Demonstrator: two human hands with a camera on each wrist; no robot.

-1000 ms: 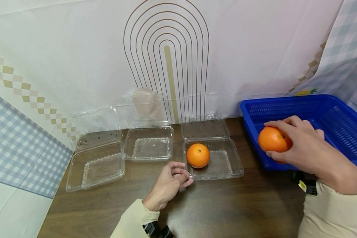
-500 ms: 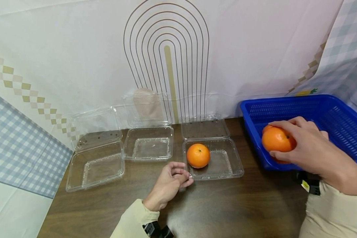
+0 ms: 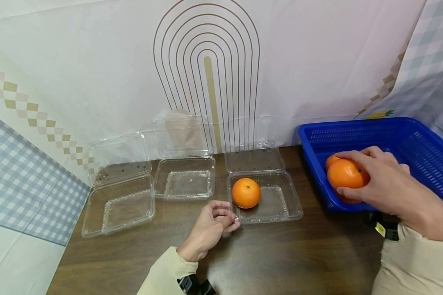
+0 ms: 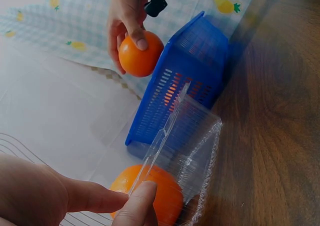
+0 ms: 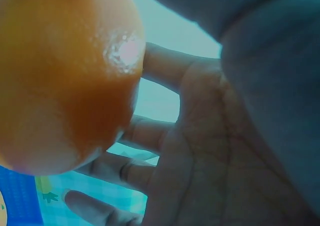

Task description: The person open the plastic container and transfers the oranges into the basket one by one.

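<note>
My right hand (image 3: 385, 180) grips an orange (image 3: 347, 173) between thumb and fingers, above the near left part of the blue basket (image 3: 319, 180). In the left wrist view this orange (image 4: 141, 54) shows higher than the basket rim. Part of another orange (image 3: 331, 160) peeks out behind it, inside the basket. My left hand (image 3: 212, 227) pinches the near left corner of a clear plastic clamshell box (image 3: 277, 216), thumb and index finger on its rim. One orange (image 3: 246, 193) sits in the left half of that box, whose lid leans open at the back.
Two more clear clamshell boxes, a middle one (image 3: 186, 180) and a left one (image 3: 127, 209), stand with raised lids on the brown wooden table (image 3: 273, 262). Behind them hangs a pale patterned cloth (image 3: 107, 82).
The right hand, with its orange, has shifted slightly right and down over the basket, and more of the orange behind it shows. My left hand and the boxes are unmoved.
</note>
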